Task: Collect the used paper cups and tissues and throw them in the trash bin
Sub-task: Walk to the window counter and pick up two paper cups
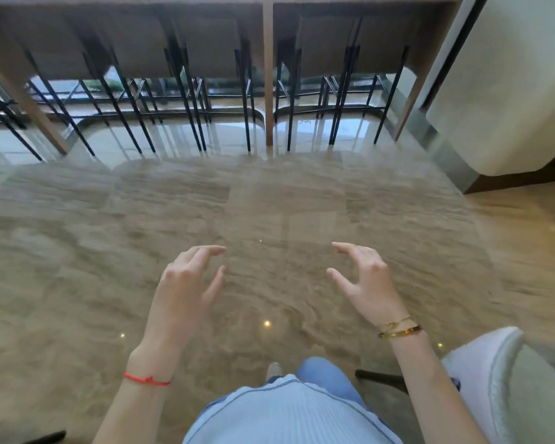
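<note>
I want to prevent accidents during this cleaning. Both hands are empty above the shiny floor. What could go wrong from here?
1. The glossy beige stone floor looks slippery, so a foot may slide.
2. The thin black metal stool legs ahead and the white upholstered chair at the right could catch a foot.
3. The left hand and right hand are empty, with no cups, tissues or bin in view; searching may distract her.

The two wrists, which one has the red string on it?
The left wrist, below the left hand. The right wrist wears gold bracelets instead. Both hands are open and empty.
</note>
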`<state>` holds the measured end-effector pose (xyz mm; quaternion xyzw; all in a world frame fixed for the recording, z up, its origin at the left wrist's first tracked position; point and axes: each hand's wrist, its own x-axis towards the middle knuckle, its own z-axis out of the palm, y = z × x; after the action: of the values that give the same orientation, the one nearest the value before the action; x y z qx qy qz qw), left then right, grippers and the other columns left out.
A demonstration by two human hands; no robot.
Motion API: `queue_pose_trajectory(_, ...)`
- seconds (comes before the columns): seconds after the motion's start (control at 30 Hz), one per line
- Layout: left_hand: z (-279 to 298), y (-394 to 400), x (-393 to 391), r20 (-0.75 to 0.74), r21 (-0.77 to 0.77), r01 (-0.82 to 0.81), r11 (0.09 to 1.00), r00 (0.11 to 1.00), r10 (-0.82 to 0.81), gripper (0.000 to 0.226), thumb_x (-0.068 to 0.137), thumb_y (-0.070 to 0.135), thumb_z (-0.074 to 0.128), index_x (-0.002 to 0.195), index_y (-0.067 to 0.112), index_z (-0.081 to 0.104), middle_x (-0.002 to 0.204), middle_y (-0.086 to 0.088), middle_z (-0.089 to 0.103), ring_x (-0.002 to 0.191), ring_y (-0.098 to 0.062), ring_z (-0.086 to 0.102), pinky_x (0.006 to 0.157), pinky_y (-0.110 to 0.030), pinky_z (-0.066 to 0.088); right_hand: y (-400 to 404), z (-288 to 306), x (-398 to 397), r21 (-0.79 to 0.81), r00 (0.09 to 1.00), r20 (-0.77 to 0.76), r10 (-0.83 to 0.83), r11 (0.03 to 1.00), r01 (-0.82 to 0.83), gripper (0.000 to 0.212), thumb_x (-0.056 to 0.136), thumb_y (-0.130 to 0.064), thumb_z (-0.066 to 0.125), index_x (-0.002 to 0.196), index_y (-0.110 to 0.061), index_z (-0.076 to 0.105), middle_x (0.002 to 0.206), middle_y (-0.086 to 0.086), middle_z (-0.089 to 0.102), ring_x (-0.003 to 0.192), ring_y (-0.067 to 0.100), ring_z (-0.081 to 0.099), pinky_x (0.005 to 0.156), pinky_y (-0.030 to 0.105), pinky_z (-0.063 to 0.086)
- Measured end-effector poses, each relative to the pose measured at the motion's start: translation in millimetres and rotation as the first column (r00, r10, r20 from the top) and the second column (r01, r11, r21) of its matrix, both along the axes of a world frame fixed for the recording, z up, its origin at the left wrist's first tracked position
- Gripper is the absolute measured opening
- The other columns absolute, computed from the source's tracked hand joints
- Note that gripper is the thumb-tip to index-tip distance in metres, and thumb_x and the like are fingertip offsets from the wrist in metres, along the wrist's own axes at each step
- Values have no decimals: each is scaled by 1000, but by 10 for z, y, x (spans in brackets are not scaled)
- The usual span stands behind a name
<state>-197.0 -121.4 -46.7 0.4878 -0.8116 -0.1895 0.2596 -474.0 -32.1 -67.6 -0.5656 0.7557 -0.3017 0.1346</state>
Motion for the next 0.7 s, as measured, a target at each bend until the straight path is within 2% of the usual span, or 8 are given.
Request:
queue_pose_trajectory(0.47, -148, -2315, -809, 3, 40, -11, 999, 1000, 11, 27, 87, 12, 67, 114, 14, 66, 110, 2, 66, 105, -19, 62, 95, -42, 48, -2393, -273, -818, 21, 999, 38, 11, 1000, -12, 41, 80, -20, 72, 119, -14, 62, 113, 0, 65, 112, 19, 53, 95, 14, 29)
queue_pose_trajectory(0.7, -12, -3979, -1474, -29, 8, -76, 997, 997, 76, 28, 88, 14, 66, 115, 17, 65, 112, 6, 65, 107, -15, 60, 97, -37, 46, -4269, -110, -1558, -35, 996, 37, 84, 996, -82, 41, 79, -21, 74, 118, -17, 61, 111, -2, 65, 111, 17, 53, 95, 15, 31)
